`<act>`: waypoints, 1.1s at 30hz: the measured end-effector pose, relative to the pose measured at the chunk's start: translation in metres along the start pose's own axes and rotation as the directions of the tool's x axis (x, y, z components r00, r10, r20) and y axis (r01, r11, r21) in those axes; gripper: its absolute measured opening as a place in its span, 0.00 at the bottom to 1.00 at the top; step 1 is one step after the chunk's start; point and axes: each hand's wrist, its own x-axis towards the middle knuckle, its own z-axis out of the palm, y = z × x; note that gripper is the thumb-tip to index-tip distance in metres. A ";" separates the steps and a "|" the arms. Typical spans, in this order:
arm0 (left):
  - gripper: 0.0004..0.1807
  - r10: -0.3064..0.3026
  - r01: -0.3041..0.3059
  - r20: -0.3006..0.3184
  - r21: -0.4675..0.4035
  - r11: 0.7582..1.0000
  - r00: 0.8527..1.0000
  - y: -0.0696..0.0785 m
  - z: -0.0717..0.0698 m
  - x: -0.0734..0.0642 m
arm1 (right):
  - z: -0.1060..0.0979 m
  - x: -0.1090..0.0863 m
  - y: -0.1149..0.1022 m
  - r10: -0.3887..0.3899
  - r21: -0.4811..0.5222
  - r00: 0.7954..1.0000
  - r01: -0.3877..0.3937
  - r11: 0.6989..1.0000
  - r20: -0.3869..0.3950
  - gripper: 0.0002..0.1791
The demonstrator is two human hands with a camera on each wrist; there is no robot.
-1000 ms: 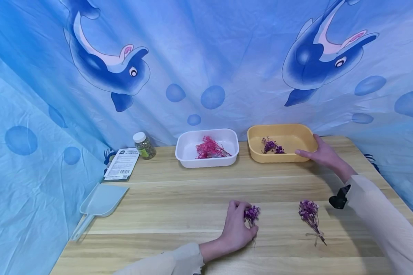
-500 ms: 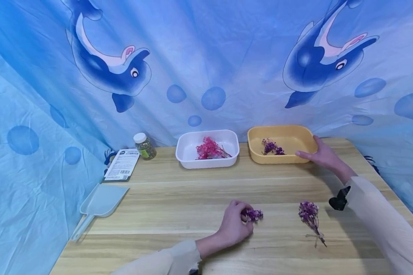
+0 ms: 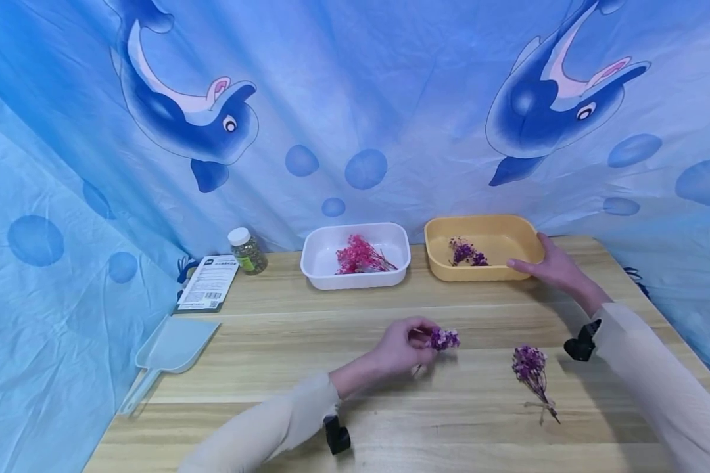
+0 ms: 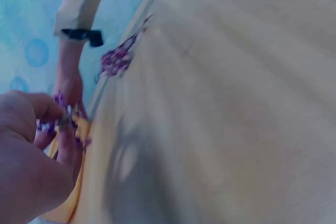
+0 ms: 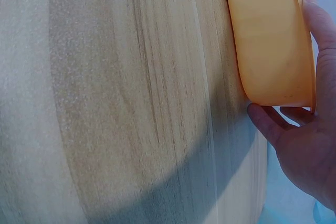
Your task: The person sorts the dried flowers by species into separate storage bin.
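Observation:
My left hand [image 3: 403,346] pinches a small bunch of purple dried flowers [image 3: 444,339] over the middle of the table, its blossoms pointing right. In the left wrist view, thumb and fingertips close on its stems, and blossoms [image 4: 48,126] show around them. At the back right, my right hand [image 3: 553,264] holds the right end of a yellow tray [image 3: 479,272], thumb over the front rim. Inside that tray lie purple sprigs [image 3: 466,253]. A second purple bunch, tied with twine [image 3: 530,368], rests on the table at the right.
Left of the yellow tray stands a white tray [image 3: 356,282] with pink dried flowers [image 3: 361,255]. Farther left are a white-capped jar [image 3: 248,255], a printed packet [image 3: 209,282] and a light blue dustpan [image 3: 177,345]. A dolphin-printed curtain [image 3: 355,98] hangs behind the table.
My left hand has closed on the small purple bunch, lifted it and carried it away from me, toward the trays. The right hand has stayed on the yellow tray.

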 end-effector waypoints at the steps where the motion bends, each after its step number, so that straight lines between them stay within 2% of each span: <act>1: 0.23 -0.004 0.004 0.023 -0.011 1.000 1.000 0.003 -0.002 0.006 | 0.000 0.000 0.001 0.001 0.001 1.000 -0.001 1.000 -0.001 0.67; 5: 0.23 -0.005 0.009 0.098 -0.046 0.999 0.995 0.015 -0.010 0.031 | -0.001 -0.001 0.003 0.003 0.008 1.000 -0.002 1.000 -0.005 0.67; 10: 0.24 0.005 0.009 0.136 -0.100 0.995 0.991 0.030 -0.014 0.062 | 0.000 -0.002 0.006 0.005 0.012 1.000 -0.005 1.000 0.002 0.67; 14: 0.24 0.013 0.003 0.134 -0.121 0.993 0.991 0.041 -0.016 0.081 | 0.000 -0.001 0.007 0.006 0.000 1.000 -0.006 1.000 0.003 0.67; 18: 0.24 0.014 -0.003 0.126 -0.090 0.996 0.992 0.049 -0.017 0.096 | -0.001 0.001 0.006 0.001 -0.007 1.000 -0.001 1.000 -0.014 0.67; 23: 0.23 0.025 -0.022 0.101 -0.035 0.999 0.995 0.054 -0.019 0.117 | 0.000 0.002 0.005 0.007 -0.013 1.000 -0.007 1.000 -0.022 0.67; 30: 0.23 0.020 -0.019 0.090 -0.011 1.000 0.996 0.060 -0.023 0.149 | 0.003 0.002 0.002 0.007 -0.001 1.000 -0.007 1.000 -0.028 0.68; 33: 0.23 0.029 -0.031 0.074 0.031 0.999 0.997 0.062 -0.024 0.161 | 0.004 0.002 0.001 0.006 0.003 0.999 -0.006 1.000 -0.036 0.67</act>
